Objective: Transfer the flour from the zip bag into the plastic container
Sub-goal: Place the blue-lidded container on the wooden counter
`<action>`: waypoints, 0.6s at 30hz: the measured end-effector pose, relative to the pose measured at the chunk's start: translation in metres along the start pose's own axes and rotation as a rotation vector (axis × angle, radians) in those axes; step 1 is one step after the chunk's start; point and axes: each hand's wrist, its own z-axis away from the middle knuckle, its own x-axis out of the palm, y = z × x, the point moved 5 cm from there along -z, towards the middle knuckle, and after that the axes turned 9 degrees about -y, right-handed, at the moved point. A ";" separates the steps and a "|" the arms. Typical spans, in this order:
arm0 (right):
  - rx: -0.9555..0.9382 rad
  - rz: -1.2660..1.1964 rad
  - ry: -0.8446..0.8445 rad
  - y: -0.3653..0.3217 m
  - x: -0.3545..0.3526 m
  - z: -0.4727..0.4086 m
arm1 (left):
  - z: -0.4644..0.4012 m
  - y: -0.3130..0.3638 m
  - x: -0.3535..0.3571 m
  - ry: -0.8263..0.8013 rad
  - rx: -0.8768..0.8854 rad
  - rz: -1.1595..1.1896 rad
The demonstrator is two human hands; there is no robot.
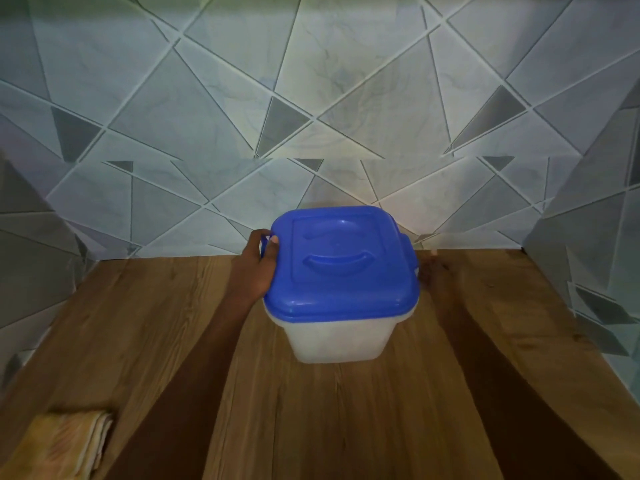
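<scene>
A translucent white plastic container [337, 337] with a blue lid [341, 261] stands on the wooden table, near the tiled wall. The lid is on and has a moulded handle in its middle. My left hand [254, 268] grips the blue latch on the lid's left side, thumb and fingers curled round it. My right hand [433, 277] is at the container's right side by the other latch, mostly hidden behind the lid. No zip bag is in view.
The wooden table [311, 410] is enclosed by tiled walls at the back, left and right. A folded yellowish cloth [69, 441] lies at the table's near left corner.
</scene>
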 end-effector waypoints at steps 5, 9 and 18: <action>0.004 0.037 -0.524 -0.020 0.032 -0.013 | 0.003 0.000 -0.007 -0.002 0.084 0.008; -0.034 0.084 -0.564 -0.020 0.033 -0.008 | -0.001 -0.005 -0.010 0.049 0.165 0.043; -0.073 0.403 -0.466 -0.009 0.021 -0.029 | -0.012 -0.065 -0.008 -0.146 -0.069 0.470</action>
